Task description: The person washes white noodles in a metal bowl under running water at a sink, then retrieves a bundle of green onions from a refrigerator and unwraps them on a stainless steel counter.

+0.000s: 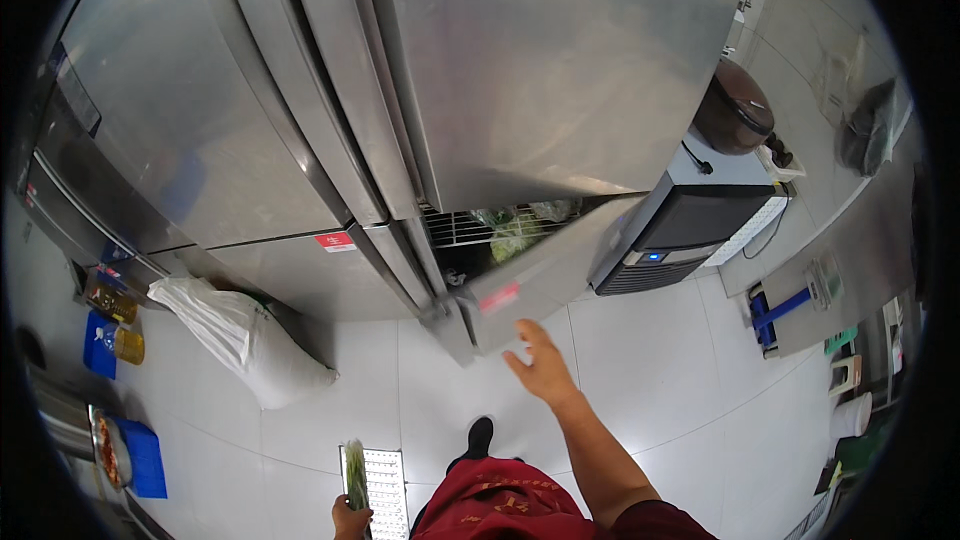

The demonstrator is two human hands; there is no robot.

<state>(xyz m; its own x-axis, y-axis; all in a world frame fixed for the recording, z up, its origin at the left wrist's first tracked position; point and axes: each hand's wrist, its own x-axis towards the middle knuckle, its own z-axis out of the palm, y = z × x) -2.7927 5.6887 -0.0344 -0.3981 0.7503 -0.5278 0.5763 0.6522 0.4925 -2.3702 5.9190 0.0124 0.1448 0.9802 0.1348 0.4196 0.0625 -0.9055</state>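
Low at the left, my left hand (351, 517) grips a bunch of thin green vegetable stalks (355, 474), held upright with pale, fine ends on top. My right hand (546, 367) reaches forward with fingers apart and nothing in it. It is nearest the lower door (555, 270) of a stainless-steel refrigerator (540, 75); whether a fingertip touches the door is unclear. That door stands ajar. Through the gap a wire shelf (450, 234) and light green leafy vegetables (517, 236), partly in plastic, can be seen. The upper door covers the rest of the interior.
A full white sack (259, 345) leans by the refrigerator at left. Oil bottles (129, 345) and a blue crate (142, 457) lie farther left. A black-fronted appliance (675, 232) with a brown rounded cooker (739, 109) on top stands right of the door. A floor grate (386, 495) is below.
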